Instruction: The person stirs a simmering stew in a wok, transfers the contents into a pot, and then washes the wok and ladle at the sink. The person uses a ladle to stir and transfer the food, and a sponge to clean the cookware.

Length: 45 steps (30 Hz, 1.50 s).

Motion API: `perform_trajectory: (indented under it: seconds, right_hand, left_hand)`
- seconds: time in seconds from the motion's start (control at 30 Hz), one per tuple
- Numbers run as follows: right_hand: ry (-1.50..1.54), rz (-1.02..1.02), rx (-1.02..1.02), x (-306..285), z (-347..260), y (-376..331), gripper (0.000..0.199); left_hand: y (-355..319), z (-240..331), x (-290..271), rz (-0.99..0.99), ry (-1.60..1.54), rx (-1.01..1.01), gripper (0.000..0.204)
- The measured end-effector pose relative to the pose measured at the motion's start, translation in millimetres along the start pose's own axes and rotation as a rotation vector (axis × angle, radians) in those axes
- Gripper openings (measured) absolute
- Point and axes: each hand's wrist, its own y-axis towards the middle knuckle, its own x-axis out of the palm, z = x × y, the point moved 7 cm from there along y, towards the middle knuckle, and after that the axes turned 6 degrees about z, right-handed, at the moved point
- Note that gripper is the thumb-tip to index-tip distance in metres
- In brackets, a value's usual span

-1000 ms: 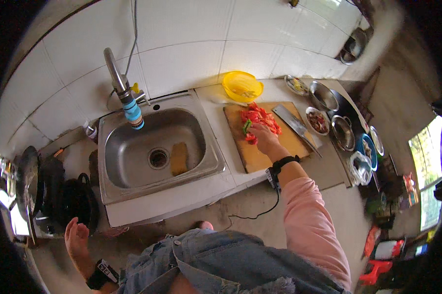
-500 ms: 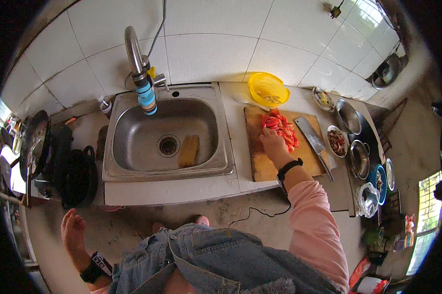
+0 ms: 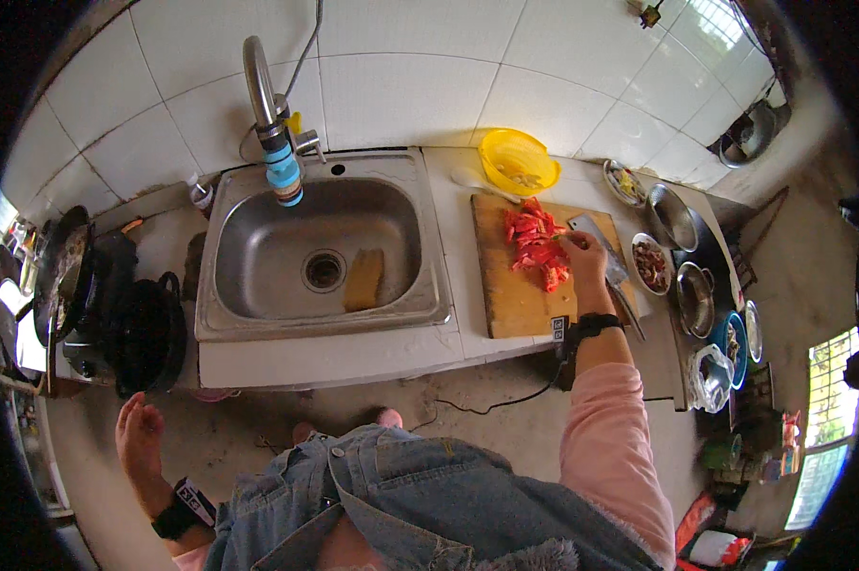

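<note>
My right hand [image 3: 582,255] lies on a wooden cutting board [image 3: 515,305], its bent fingers touching the right edge of a pile of chopped red vegetable pieces [image 3: 536,246]. Whether it grips any pieces is hidden by the fingers. A knife [image 3: 612,271] lies on the board just right of this hand. My left hand [image 3: 139,445] hangs low by my side over the floor, fingers apart and holding nothing. It is far from the counter. Both wrists wear a black band.
A steel sink [image 3: 320,252] with a tap [image 3: 267,114] and a yellow sponge [image 3: 363,281] sits left of the board. A yellow bowl [image 3: 518,162] stands behind the board. Metal bowls and pots [image 3: 681,252] line the right. Black pans [image 3: 115,305] sit at the left.
My right hand slid from the near side of the red pile to its right edge. The view swung so the sink sits more central. My left hand still hangs down.
</note>
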Motion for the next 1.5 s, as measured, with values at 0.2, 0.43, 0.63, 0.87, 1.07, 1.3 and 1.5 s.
perform_trajectory:
  seconds: [0.2, 0.43, 0.63, 0.87, 1.07, 1.3, 1.5]
  right_hand:
    - [0.297, 0.049, 0.182, -14, 15, -3, 0.019]
    - [0.491, 0.160, 0.097, -25, 14, 4, 0.019]
    - [0.611, 0.120, 0.134, -25, 24, 9, 0.019]
    - [0.464, -0.032, 0.309, 1, 44, -12, 0.019]
    - [0.477, -0.069, 0.327, 10, 39, -19, 0.022]
    - [0.641, -0.093, 0.446, 15, 47, -38, 0.017]
    - [0.804, -0.120, 0.504, 21, 47, -47, 0.017]
  left_hand:
    - [-8, 4, 8, -0.038, 0.006, 0.025, 0.021]
    - [-11, -2, -14, 0.013, 0.045, -0.003, 0.022]
    - [-17, -6, -27, 0.018, 0.020, 0.056, 0.021]
    - [-16, -6, -34, -0.003, 0.050, 0.027, 0.020]
    - [-11, -9, -46, 0.011, 0.059, 0.101, 0.023]
    - [-22, -4, -52, 0.106, 0.053, 0.014, 0.025]
    - [-25, 3, -46, 0.022, 0.056, 0.042, 0.024]
